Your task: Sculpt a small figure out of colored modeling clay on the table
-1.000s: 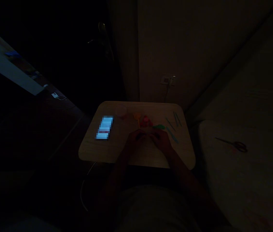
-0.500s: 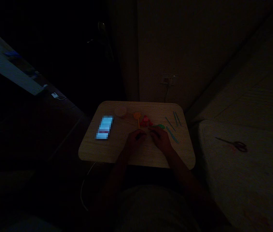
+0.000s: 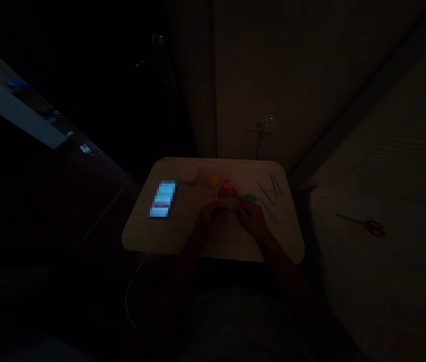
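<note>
The picture is very dark. My left hand [image 3: 210,216] rests low over the small table [image 3: 160,236], its fingers curled in toward the thumb. Facing it across a narrow gap, my right hand [image 3: 251,216] is curled too. Whatever either may hold is too small and dark to make out. Just beyond the fingertips lies a cluster of red pieces [image 3: 228,189] with a paler block on top. An orange tool [image 3: 213,181] with a broad head points its handle at my left hand. Beside my right fingers is a green leaf-shaped piece [image 3: 249,197].
A lit phone [image 3: 163,199] lies at the table's left, near a pale round tub [image 3: 188,175]. Several thin teal tools [image 3: 269,210] lie on the right. Scissors [image 3: 375,228] rest on a pale surface to the right. A wall socket [image 3: 263,123] has a cord plugged in.
My right hand has shifted slightly right and its fingertips have drawn back from the red pieces. The left hand has barely moved. The view is a little darker.
</note>
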The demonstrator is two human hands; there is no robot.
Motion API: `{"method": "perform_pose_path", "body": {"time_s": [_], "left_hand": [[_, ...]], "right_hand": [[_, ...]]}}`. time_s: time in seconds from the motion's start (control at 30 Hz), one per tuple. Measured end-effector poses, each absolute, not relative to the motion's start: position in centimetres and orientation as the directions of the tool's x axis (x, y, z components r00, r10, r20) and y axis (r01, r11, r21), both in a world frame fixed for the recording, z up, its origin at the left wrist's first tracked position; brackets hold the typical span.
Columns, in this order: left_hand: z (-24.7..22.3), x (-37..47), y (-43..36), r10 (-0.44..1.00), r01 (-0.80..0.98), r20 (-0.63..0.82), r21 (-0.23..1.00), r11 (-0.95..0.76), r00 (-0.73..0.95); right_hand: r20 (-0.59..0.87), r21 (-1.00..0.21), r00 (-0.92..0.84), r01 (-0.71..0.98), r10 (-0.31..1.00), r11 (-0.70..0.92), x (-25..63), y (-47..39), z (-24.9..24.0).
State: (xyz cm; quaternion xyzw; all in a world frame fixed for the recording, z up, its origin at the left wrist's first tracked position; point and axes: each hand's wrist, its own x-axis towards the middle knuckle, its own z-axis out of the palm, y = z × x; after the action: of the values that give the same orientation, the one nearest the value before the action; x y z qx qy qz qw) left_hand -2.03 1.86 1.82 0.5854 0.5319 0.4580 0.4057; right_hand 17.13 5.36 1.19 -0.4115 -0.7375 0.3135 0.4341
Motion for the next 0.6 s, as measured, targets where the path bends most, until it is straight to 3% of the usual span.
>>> {"method": "perform_pose_path", "body": {"time_s": [0.23,0.6], "left_hand": [[1.87,-2.08,1.83,0.995,0.261,0.097,0.960,-0.099,0.021],[1.86,-2.05,1.87,0.995,0.264,0.096,0.960,-0.098,0.020]], "right_hand": [[0.394,-0.836,-0.211,0.323,0.895,0.444,17.01,5.21,1.35],[0.391,-0.810,-0.245,0.367,0.887,0.458,17.17,5.40,0.79]]}}
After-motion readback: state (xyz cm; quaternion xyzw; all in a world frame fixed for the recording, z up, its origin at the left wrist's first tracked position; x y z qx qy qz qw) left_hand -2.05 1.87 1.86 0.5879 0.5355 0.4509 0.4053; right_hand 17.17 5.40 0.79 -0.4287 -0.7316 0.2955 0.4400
